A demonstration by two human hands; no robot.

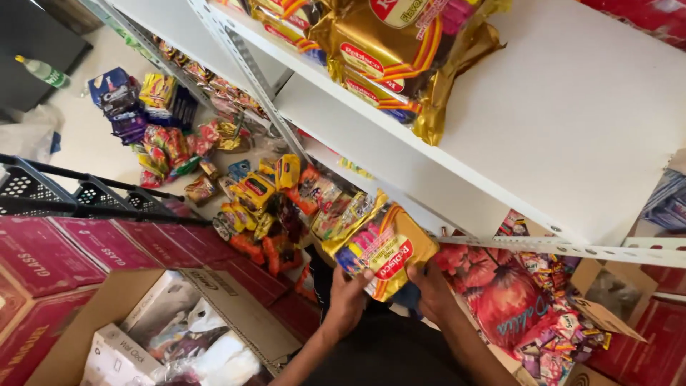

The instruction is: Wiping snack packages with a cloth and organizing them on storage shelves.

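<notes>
Left hand [348, 297] and right hand [431, 289] both closed around a gold snack packet [382, 250] below the white shelf [572, 121], open cardboard box [143, 314] at left, more gold packets [400, 50] stacked on the shelf, loose snack packs [179, 136] on the floor beyond

White metal shelving [572, 107], pale floor [86, 136], black baskets [43, 189], red cartons [107, 246], open cardboard box [93, 314]

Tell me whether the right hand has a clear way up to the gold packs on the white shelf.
Probably not right away: the right hand is gripping a gold snack pack together with the left hand. The shelf edge juts out above them, though the shelf's gold packs hang over that edge.
</notes>
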